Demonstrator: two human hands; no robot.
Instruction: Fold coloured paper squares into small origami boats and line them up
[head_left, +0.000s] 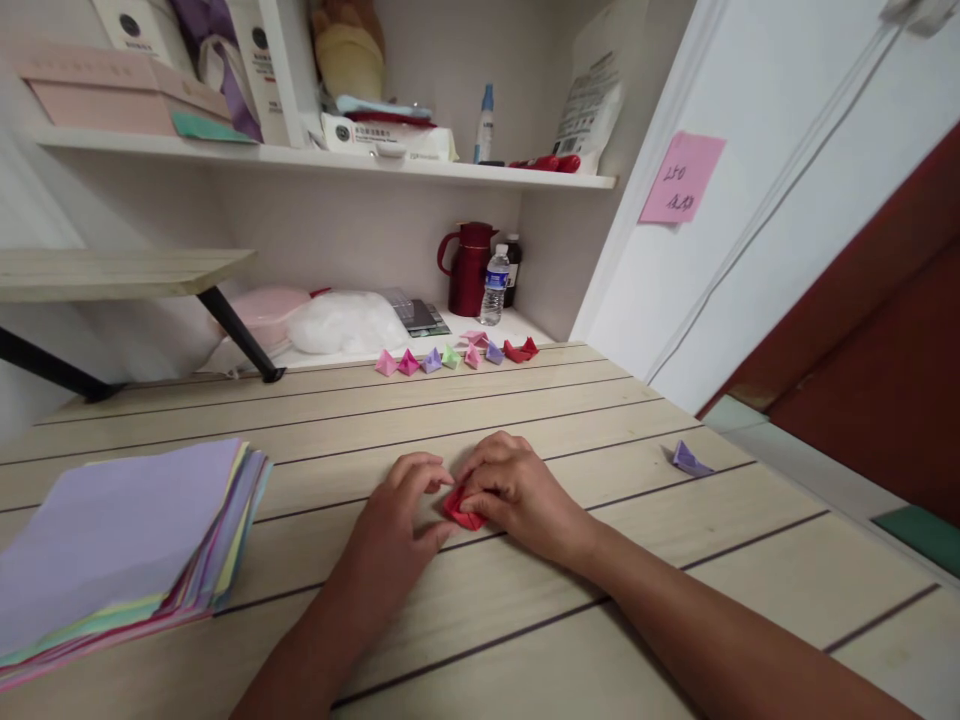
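Note:
A small folded piece of red paper [465, 512] lies on the wood-plank table between my two hands. My right hand [510, 490] is closed on it, thumb and fingers pinching its right side. Curved around the left side is my left hand [405, 510], its thumb and index finger apart and the paper close to the gap between them; whether the fingertips touch it, I cannot tell. The underside of the red paper and some of its folds are hidden by my right fingers.
A stack of coloured paper sheets [127, 530] lies at the left. Several small folded paper boats [451, 357] line the table's back edge, and a purple paper boat [688, 460] sits at the right. Behind stand a water bottle [494, 287], a red jug [471, 270] and a small raised shelf [120, 272].

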